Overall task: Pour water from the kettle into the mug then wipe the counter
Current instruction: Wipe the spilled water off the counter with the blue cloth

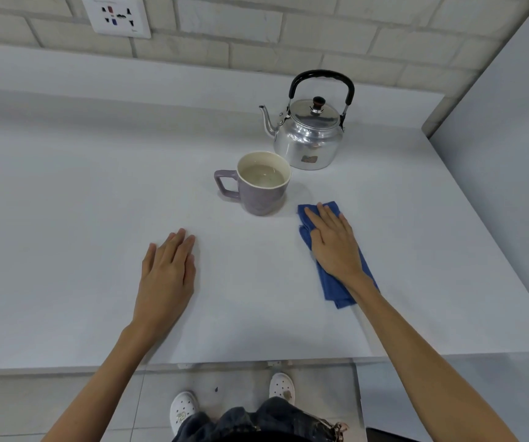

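Note:
A shiny metal kettle (309, 138) with a black handle stands upright on the white counter (81, 202), spout pointing left. Just in front of it sits a purple mug (261, 186) with water inside, its handle to the left. My right hand (335, 244) lies flat on a folded blue cloth (341, 288), pressing it against the counter to the right of the mug. My left hand (169, 275) rests flat on the bare counter, fingers together, holding nothing.
A brick-pattern wall runs along the back with a power outlet (117, 15) at the upper left. A grey panel (512, 154) bounds the counter on the right. The counter's front edge is near my body, with tiled floor and my shoes below.

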